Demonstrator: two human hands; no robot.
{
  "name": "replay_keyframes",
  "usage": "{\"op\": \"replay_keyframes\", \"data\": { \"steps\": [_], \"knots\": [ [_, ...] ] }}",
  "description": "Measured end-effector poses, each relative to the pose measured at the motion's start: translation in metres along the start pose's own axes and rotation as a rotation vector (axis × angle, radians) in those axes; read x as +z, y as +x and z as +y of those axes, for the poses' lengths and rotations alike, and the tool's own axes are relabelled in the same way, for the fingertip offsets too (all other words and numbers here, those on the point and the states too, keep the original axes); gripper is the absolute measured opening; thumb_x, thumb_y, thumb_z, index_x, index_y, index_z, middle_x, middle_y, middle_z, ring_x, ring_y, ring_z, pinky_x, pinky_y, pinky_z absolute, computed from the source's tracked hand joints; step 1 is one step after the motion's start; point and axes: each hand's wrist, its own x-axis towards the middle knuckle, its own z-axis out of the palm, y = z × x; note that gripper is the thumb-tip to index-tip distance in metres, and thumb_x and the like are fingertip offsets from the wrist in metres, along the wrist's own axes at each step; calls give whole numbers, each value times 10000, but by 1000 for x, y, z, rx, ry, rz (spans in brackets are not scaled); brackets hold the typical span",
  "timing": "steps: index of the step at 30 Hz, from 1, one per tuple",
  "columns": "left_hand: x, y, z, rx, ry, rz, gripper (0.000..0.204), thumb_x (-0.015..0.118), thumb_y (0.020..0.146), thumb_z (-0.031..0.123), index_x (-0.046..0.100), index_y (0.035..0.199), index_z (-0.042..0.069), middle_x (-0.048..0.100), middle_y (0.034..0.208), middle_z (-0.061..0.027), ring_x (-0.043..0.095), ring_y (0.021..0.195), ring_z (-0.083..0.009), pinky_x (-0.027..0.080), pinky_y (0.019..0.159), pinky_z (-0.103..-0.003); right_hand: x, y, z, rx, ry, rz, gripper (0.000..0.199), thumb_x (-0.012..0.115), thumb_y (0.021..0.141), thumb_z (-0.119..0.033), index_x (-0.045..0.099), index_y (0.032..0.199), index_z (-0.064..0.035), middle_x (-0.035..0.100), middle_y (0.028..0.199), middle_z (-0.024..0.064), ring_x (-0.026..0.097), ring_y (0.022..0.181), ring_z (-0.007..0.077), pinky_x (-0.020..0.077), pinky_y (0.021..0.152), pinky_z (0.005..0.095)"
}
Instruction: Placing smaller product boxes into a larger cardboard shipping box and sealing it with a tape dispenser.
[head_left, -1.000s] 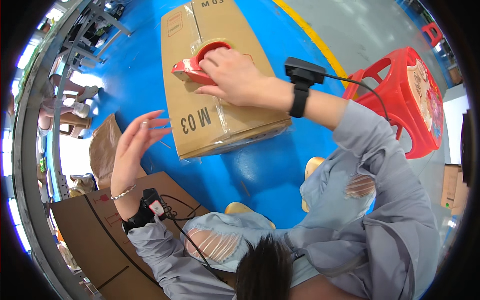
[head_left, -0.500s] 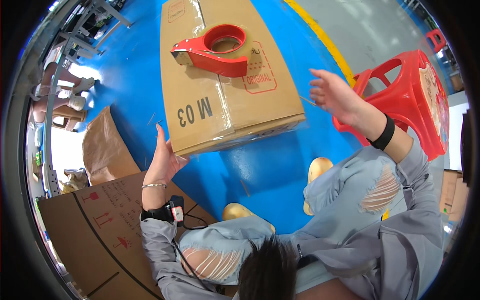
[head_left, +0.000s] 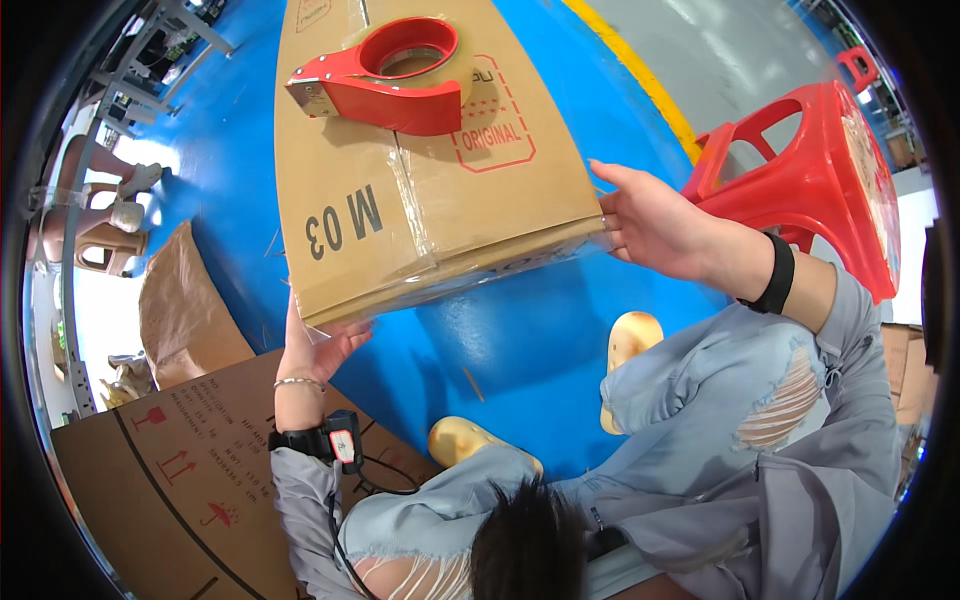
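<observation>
A taped brown cardboard box (head_left: pixel 340 170) is in front of me, its near end facing my knees. On its top rests a red tape dispenser (head_left: pixel 405 112) with a roll of clear tape in it. My left hand (head_left: pixel 322 345) grips the box's near left corner, the thumb up along the side and the other fingers bent below the edge. At the near right corner, my right hand (head_left: pixel 655 222) has its fingers curled against the box and its thumb raised. Neither hand touches the dispenser.
A red plastic stool (head_left: pixel 800 170) stands to the right. A large printed cardboard sheet or carton (head_left: pixel 170 490) lies at lower left, with a brown paper-like piece (head_left: pixel 190 310) beyond it. Another person's feet (head_left: pixel 130 200) show at far left. The floor (head_left: pixel 500 340) is blue.
My right hand has come in from apart to the box's near right corner. My left hand has closed further around the left corner. The box and dispenser sit farther left in view.
</observation>
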Motion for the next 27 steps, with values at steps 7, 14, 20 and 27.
{"op": "replay_keyframes", "data": {
  "steps": [7,14,20,27],
  "knots": [
    [29,-26,16,81,-84,53,843,289,935,664,346,1395,-41,461,1316,-333,543,1129,-471,538,862,-465,4,7,5,-5,85,57,619,312,968,-551,532,1073,19,472,846,-12,303,675,87,302,655,241],
    [31,-29,9,78,-77,2,844,273,947,646,335,1385,-73,488,1278,-348,564,1095,-475,537,860,-485,38,-6,3,-22,108,155,665,257,972,-589,510,1295,-65,575,1185,8,460,891,95,359,785,240],
    [40,-34,8,131,-126,19,805,232,966,613,322,1399,-60,491,1267,-357,557,1092,-494,516,891,-513,24,-6,6,-13,225,34,706,239,974,-585,459,1338,-21,561,1212,33,488,959,123,377,888,266],
    [66,-50,15,210,-142,154,786,303,969,588,-71,1486,130,378,1372,-312,582,1014,-486,501,864,-512,32,-12,-1,-44,247,39,680,251,982,-558,437,1357,-22,549,1223,29,489,1011,136,373,907,278]
  ]
}}
